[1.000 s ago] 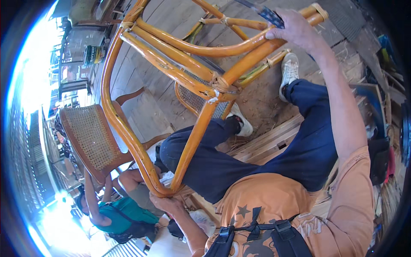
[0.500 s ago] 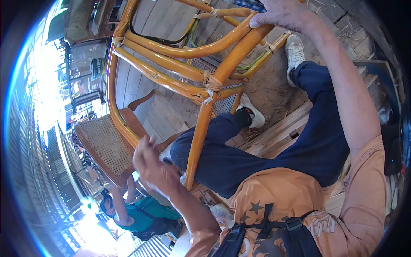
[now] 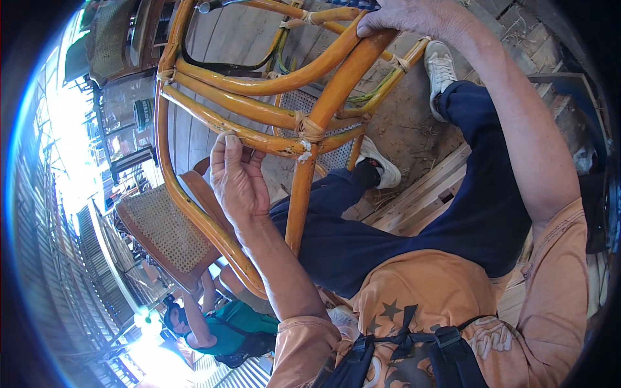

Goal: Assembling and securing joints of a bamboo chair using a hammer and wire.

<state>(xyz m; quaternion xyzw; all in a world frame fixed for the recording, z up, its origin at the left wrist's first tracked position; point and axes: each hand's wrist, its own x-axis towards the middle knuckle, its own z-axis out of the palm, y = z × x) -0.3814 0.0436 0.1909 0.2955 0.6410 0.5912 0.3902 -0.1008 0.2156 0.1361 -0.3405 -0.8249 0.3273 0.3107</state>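
A glossy orange-brown rattan chair frame stands tilted before me, its joints wrapped with pale binding. My right hand is closed over the thick pole at the top, thumb on the near side. Bent at the wrist, my left hand has its thumb and fingertips pressed together against the lower curved rail. Whether a small thing is between those fingertips cannot be made out. To the right of them, a whitish smear marks the joint where the rail meets the leg.
A brown wooden chair with a woven cane panel is at the left. Beyond it, a co-worker in a green top has raised arms. Wooden planks lie beside my legs, and straw-like scraps litter the floor.
My left hand has moved up from beside the frame to its lower rail. The frame has shifted slightly left and up in view; my right hand keeps its hold.
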